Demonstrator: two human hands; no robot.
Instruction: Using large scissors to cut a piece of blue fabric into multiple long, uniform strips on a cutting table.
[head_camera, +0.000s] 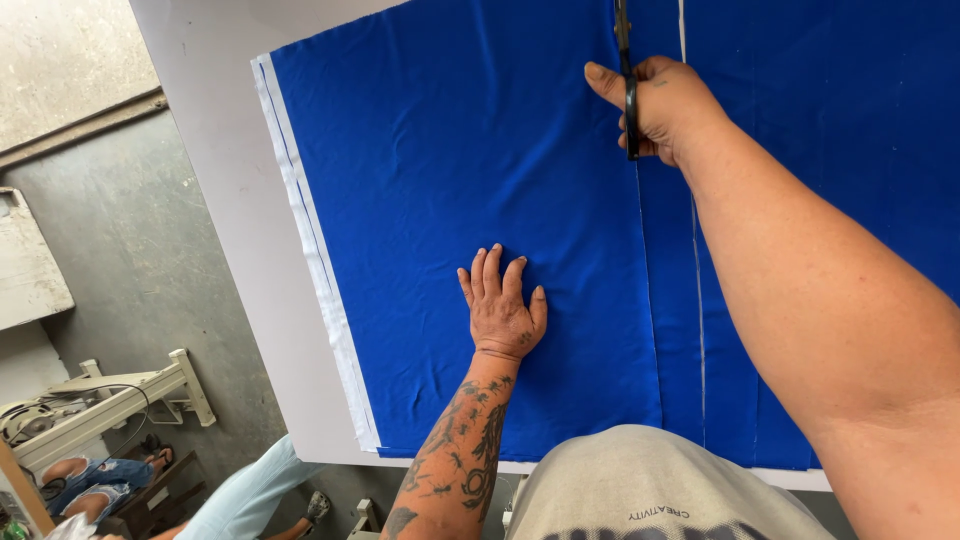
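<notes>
A large blue cloth (440, 180) lies spread on a white table (215, 120). My left hand (502, 305) rests flat on the cloth with its fingers spread, pressing it down. My right hand (662, 105) reaches further up the table and grips black scissors (628, 80), whose blades point away from me along a straight cut line. Behind the scissors the cloth is parted in a long slit (648, 280) running back toward me. A thin white line (698, 300) shows between blue panels to the right of the slit.
A white selvedge strip (320, 270) edges the cloth on the left. Below the table's left edge is grey concrete floor (140, 250), a white sewing-machine stand (120, 400), and a seated person's legs (250, 490) in light blue trousers.
</notes>
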